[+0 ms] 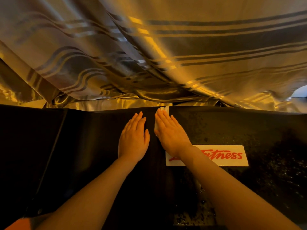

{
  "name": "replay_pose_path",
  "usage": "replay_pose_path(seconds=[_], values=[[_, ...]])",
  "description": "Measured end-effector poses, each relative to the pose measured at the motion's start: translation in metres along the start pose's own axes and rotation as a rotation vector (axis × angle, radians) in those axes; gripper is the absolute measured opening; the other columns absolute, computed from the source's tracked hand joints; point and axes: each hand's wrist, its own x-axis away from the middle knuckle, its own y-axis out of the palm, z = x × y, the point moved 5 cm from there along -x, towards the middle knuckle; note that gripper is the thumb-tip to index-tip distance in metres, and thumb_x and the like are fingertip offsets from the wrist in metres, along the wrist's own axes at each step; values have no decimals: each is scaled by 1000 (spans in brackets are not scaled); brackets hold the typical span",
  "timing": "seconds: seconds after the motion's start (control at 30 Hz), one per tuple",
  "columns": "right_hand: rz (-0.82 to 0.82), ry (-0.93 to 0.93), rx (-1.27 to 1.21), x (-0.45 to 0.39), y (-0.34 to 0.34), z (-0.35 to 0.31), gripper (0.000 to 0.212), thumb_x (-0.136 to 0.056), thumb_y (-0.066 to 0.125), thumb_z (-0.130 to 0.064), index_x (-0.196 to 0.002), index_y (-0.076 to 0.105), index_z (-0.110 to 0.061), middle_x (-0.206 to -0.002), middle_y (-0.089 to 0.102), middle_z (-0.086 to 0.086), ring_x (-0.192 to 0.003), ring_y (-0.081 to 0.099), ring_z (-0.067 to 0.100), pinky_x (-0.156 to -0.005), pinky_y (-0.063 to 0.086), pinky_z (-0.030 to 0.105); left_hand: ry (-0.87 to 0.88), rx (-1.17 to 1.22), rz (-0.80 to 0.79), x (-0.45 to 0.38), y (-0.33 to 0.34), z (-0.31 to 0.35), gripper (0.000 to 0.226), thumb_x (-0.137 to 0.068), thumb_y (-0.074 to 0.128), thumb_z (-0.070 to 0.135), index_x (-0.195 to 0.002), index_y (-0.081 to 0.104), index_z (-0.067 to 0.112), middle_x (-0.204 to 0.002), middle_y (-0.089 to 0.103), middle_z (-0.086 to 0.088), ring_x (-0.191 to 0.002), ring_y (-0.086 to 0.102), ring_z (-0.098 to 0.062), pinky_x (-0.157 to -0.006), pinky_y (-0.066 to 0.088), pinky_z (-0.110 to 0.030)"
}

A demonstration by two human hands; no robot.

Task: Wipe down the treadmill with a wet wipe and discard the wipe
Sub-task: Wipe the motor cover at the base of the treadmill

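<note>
The black treadmill [83, 138] fills the lower half of the view, its surface dark and speckled with wet spots on the right. My right hand [171, 131] lies flat with straight fingers, pressing a white wet wipe [164, 109] onto the treadmill near its far edge; the wipe peeks out past the fingertips and beside the thumb. My left hand [134, 135] rests flat next to it, fingers straight, on the bare black surface. A white label [224, 156] with red "Fitness" lettering sits partly under my right forearm.
A shiny gold and grey striped curtain [149, 55] hangs just beyond the treadmill's far edge and spans the whole upper view. A bright patch [299, 92] shows at the far right.
</note>
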Motion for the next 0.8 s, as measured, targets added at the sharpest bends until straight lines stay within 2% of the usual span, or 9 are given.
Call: replay_pose_path(seconds=[0.23, 0.37, 0.53, 0.8], values=[[-14, 122, 21, 41, -7, 61, 61, -106, 23, -41, -146, -19, -23, -155, -26, -5, -144, -25, 11, -116, -14, 33, -18, -2, -12, 0, 2, 0, 49, -103, 39, 28, -150, 34, 17, -161, 21, 0, -150, 13, -14, -118, 11, -28], [9, 149, -2, 43, -2, 47, 64, -106, 26, -40, -153, -12, -19, -153, -27, -4, -141, -27, 12, -115, -15, 34, -24, -18, -16, 0, 2, 0, 49, -103, 40, 28, -150, 35, 16, -161, 22, -1, -150, 14, -15, -119, 13, -31], [-5, 110, 19, 41, 9, 17, 61, -107, 23, -37, -153, -14, -18, -149, -31, -4, -140, -29, 13, -114, -17, 35, -35, -25, -22, 0, 2, 0, 49, -103, 40, 28, -150, 33, 17, -162, 20, 0, -150, 13, -14, -119, 14, -31], [-17, 200, 6, 64, 0, 62, 62, -106, 21, -43, -153, -13, -22, -154, -27, -7, -142, -27, 9, -115, -17, 36, -39, -51, -53, -1, 0, 2, 50, -104, 37, 29, -151, 30, 17, -163, 16, 0, -150, 9, -14, -119, 11, -30]])
